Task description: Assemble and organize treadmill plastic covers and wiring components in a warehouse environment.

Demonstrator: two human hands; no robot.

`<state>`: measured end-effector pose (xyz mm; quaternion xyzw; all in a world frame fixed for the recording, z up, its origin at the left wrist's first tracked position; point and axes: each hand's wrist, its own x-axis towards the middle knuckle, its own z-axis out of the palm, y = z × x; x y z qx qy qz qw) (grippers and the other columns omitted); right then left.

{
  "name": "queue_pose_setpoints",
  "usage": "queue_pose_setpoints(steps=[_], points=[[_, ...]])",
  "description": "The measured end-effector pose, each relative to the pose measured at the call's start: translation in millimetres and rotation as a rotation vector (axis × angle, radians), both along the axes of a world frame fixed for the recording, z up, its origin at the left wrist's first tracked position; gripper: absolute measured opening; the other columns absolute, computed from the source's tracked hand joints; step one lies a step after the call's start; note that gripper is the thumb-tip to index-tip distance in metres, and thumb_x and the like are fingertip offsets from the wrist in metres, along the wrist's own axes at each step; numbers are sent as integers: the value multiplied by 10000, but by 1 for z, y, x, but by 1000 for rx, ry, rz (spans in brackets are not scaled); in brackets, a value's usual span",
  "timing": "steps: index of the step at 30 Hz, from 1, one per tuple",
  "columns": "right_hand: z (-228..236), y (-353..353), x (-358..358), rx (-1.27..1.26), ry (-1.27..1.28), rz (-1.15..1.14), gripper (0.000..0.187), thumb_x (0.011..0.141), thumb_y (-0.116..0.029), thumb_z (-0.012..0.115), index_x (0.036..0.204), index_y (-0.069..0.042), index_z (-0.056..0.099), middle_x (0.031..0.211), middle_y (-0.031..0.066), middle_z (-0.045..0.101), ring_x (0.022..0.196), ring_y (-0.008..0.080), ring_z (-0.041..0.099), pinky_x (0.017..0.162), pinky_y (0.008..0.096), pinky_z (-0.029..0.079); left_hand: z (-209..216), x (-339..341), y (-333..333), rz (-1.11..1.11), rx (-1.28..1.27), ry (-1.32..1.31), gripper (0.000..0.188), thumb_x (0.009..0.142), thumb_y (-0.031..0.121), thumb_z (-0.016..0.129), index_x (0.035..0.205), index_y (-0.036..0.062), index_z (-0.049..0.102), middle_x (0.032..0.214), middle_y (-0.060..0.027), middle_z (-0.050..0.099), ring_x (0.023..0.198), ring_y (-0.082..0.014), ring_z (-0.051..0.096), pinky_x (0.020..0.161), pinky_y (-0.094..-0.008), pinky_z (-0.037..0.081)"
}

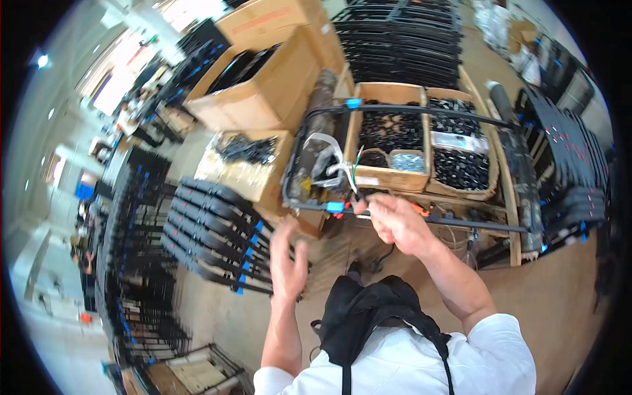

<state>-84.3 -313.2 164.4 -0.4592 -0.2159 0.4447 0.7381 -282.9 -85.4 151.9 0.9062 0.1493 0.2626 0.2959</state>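
Observation:
My right hand (396, 225) is closed at the near side of a black tubular frame (487, 226). Its fingertips press together beside a small dark piece; what they grip is partly hidden. A white strip (347, 172) and a thin green wire (357, 164) rise from just beyond those fingertips. Beside the hand shows an orange part (419, 209), mostly covered. My left hand (288, 260) hangs in the air left of the frame, thumb and fingers apart, slightly blurred, holding nothing. Its nearest frame corner carries a blue clip (336, 206).
Beneath the frame, cardboard trays (394, 179) hold many small black parts. Stacked black frames with blue clips (214, 227) stand at the left. Large cartons (257, 99) rise behind. More black frames (398, 43) are piled at the back; black panels (573, 145) stand right.

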Motion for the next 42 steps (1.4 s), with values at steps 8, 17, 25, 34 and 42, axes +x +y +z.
queue_pose_setpoints(steps=[8,17,25,34,42], points=[[-3,20,-42,-194,-358,237,337,1090,-342,588,1185,-73,767,731,-51,536,683,66,471,626,258,403,57,12,18,-346,-279,26,889,837,172,819,1606,28,398,1609,-197,478,1527,-355,421,1262,-456,312],[-21,40,-36,-248,-409,197,405,1097,-405,597,1177,-37,749,696,-69,467,643,59,402,601,254,366,-18,21,19,-284,-556,-179,353,1106,276,590,1249,-17,725,1007,-108,761,900,-197,737,867,-312,559],[-52,78,-33,-373,-379,436,418,1077,-412,617,1161,-20,736,767,-54,542,688,66,445,631,259,394,-50,38,74,-543,-1788,-24,314,1120,285,591,1225,20,722,742,30,567,665,-72,477,625,-247,388],[-88,163,-50,-639,-403,111,442,1055,-430,641,1066,10,686,903,68,710,765,125,666,695,308,531,-100,47,105,-381,-1265,138,194,1105,209,612,1108,42,709,789,49,592,662,-50,486,639,-225,428],[-182,202,-74,-547,395,32,282,1081,-263,552,980,-39,690,808,45,651,671,155,616,657,311,527,-176,50,154,-253,-1521,281,218,1122,211,574,1096,35,700,801,35,610,730,-64,555,682,-239,472]])
